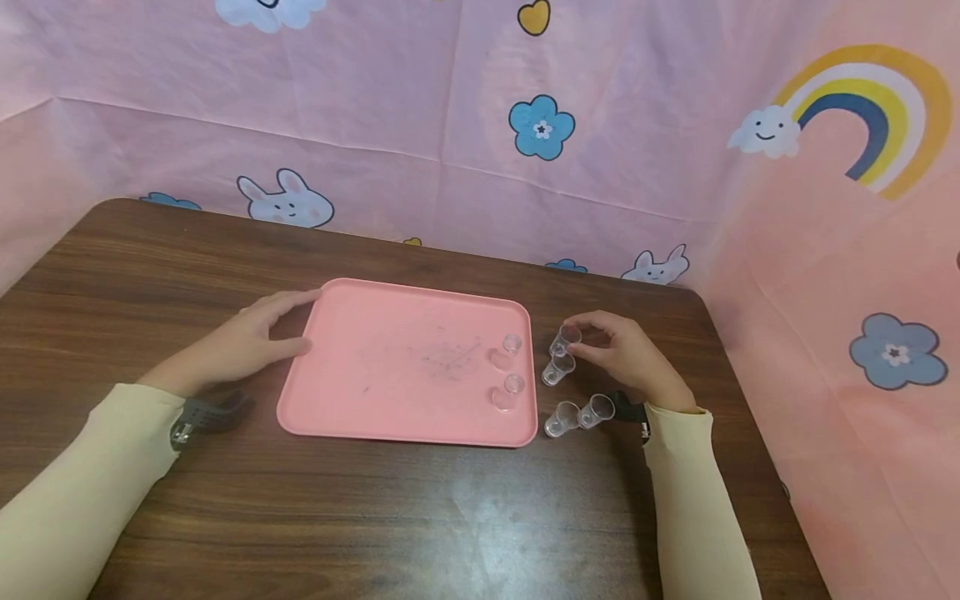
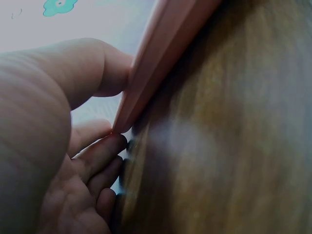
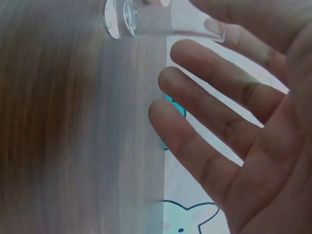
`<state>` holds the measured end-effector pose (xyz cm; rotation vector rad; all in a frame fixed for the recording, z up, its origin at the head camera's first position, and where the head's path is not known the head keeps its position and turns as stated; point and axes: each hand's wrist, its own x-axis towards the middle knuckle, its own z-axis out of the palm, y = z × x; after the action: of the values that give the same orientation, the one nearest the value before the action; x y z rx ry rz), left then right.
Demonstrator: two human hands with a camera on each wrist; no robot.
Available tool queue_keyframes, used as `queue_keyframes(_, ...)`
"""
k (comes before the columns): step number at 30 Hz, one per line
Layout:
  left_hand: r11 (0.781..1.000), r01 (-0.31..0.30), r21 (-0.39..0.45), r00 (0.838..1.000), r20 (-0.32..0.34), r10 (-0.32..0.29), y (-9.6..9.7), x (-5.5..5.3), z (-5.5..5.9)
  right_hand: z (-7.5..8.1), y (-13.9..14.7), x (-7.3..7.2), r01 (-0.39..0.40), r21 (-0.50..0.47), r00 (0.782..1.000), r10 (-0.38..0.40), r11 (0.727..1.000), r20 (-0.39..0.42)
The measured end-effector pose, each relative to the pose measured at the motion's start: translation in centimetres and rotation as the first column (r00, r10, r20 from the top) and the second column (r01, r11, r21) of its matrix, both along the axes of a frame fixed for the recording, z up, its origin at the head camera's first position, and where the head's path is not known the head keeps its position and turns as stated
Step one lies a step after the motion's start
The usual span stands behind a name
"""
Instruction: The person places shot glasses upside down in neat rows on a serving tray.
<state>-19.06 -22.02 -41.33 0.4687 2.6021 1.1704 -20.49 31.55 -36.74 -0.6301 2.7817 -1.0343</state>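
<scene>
In the head view, my right hand (image 1: 626,354) pinches a small clear cup (image 1: 565,341) between thumb and forefinger, just right of the pink tray (image 1: 390,417). In the right wrist view the other fingers spread away from that cup (image 3: 161,22). A second clear cup (image 1: 557,370) stands close in front of the held one. Two more clear cups (image 1: 513,384) sit on the tray's right side, seemingly upside down. My left hand (image 1: 243,342) touches the tray's left edge with extended thumb and fingertips; the left wrist view shows the thumb against the rim (image 2: 146,68).
Nearer the tray's front right corner, two clear cups (image 1: 596,412) stand side by side on the brown wooden table (image 1: 360,517). A patterned cloth (image 1: 375,108) hangs behind the table and along its right side. Dark bands circle both wrists.
</scene>
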Motion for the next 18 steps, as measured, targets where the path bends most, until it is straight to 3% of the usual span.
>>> queue_keyframes(6,1.000,-0.008,0.000,1.000,-0.007,0.008,-0.4,0.3,-0.2,0.3,-0.5,0.2,0.009,0.024,1.000,-0.008,1.000,-0.005)
queue_keyframes(13,1.000,-0.006,-0.007,0.999,-0.043,0.005,-0.1,-0.2,0.0,0.6,-0.1,0.5,0.037,0.056,0.999,-0.035,0.998,-0.040)
queue_keyframes(18,1.000,0.001,0.005,1.000,-0.028,-0.001,-0.2,0.0,0.1,0.4,0.6,0.5,0.084,0.089,0.996,-0.081,0.992,-0.040)
